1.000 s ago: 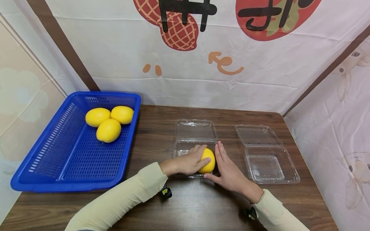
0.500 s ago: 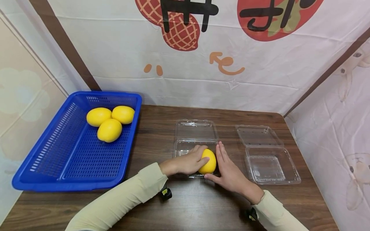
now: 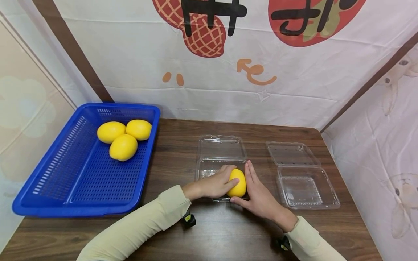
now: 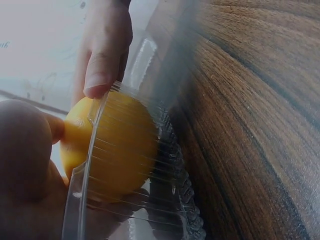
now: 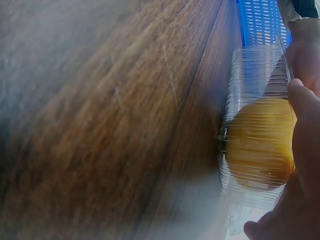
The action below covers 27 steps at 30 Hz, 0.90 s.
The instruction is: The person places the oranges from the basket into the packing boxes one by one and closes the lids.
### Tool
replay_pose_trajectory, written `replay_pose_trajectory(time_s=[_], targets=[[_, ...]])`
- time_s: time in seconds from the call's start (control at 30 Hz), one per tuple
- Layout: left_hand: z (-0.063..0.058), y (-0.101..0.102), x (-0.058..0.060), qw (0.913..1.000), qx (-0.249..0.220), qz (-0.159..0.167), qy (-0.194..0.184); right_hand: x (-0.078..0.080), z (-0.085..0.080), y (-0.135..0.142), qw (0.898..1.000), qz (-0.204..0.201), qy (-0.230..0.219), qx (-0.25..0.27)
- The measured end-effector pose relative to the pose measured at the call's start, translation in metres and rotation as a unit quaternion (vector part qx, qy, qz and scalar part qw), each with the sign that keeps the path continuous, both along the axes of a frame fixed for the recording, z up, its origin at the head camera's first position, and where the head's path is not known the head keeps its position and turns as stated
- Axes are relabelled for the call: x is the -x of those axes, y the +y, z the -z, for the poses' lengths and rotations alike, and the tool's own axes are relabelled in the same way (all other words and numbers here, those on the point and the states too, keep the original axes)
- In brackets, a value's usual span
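My left hand (image 3: pixel 218 183) holds a yellow lemon (image 3: pixel 239 184) at the right end of a clear hinged plastic container (image 3: pixel 221 160), thumb on the near side and fingers over the far side. In the left wrist view the lemon (image 4: pixel 125 145) shows through the container's ribbed front wall, low inside. My right hand (image 3: pixel 261 194) lies along the container's right side with straight fingers, its thumb at the front rim. In the right wrist view that hand (image 5: pixel 306 145) is right beside the rim. The container's lid is laid back behind it.
A blue perforated basket (image 3: pixel 148 170) at the left holds three more lemons (image 3: pixel 123 148). A second clear container (image 3: pixel 305 188), with its lid folded back, stands to the right on the wooden table (image 3: pixel 225 232). A printed cloth (image 3: pixel 209 98) rises behind the table.
The lemon and my left hand have shifted slightly to the right, closer to the container's right wall. My right hand has stayed almost in place.
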<state>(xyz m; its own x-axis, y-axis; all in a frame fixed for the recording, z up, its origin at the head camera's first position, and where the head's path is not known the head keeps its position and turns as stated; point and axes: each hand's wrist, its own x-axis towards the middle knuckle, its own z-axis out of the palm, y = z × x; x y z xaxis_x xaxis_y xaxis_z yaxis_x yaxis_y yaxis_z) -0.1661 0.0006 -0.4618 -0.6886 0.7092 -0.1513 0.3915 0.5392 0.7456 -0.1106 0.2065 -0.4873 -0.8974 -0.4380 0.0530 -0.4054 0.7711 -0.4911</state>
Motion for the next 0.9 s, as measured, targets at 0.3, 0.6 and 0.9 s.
replay_pose_trajectory(time_s=[0.3,0.6,0.9], targets=[[0.0002,0.0016,-0.0005,1.0,-0.007,-0.005,0.0,-0.0004,0.0018,0.0015,1.0,-0.004,0.0,0.02],[-0.0032,-0.0001,-0.0004,0.9999,-0.013,-0.009,-0.004,0.0,0.0005,0.0003,1.0,0.001,-0.013,0.025],[-0.0032,-0.0008,-0.0011,0.9998,-0.016,-0.011,-0.01,-0.0015,0.0003,-0.002,0.999,0.011,-0.019,0.023]])
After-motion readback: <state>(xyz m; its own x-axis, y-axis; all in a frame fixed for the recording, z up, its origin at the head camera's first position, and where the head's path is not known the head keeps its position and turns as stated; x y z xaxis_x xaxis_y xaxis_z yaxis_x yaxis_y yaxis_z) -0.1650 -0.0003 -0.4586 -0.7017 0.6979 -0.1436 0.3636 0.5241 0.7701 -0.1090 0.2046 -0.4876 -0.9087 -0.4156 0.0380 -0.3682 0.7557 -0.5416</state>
